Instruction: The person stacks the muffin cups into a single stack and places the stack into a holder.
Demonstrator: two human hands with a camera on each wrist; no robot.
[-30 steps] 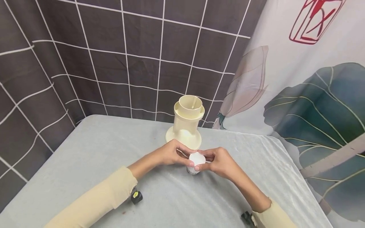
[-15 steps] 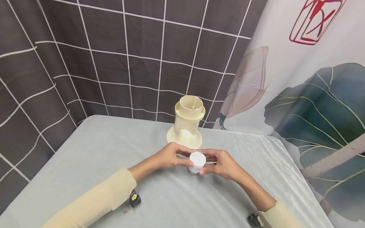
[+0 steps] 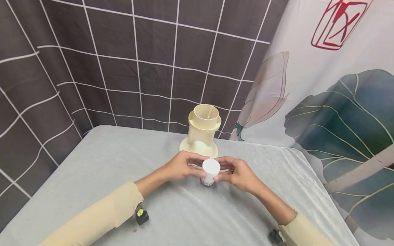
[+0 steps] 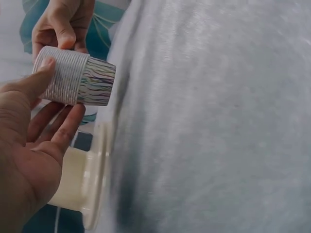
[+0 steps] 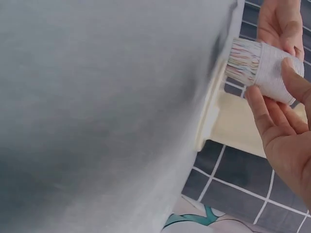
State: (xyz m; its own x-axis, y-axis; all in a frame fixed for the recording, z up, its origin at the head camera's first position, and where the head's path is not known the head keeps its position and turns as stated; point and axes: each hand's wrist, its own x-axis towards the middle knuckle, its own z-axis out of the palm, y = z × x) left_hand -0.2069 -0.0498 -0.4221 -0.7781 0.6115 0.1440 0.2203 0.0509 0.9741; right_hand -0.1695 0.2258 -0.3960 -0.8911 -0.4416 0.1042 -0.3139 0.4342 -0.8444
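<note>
Both hands hold a stack of nested paper baking cups point(image 3: 211, 168) between them, in front of a cream cylinder. In the left wrist view, the stack point(image 4: 73, 76) shows many white rims and a lower end with wavy coloured stripes. My left hand point(image 3: 180, 165) pinches one side between thumb and fingers. From the other side my right hand point(image 3: 241, 173) grips it, its thumb across the rims in the right wrist view. The stack stands upright, its round white mouth facing up. Whether its base touches the tablecloth I cannot tell.
Just behind the hands stands a cream plastic cylinder point(image 3: 201, 135) with a flared base and an open top with an inner ring. A grey cloth point(image 3: 123, 160) covers the table. Dark checked and floral curtains point(image 3: 154, 68) hang beyond its edges.
The right thumb has slid from over the stack's top down to its side, and the round mouth now shows whole. The stack has risen slightly in view; the cylinder stays put.
</note>
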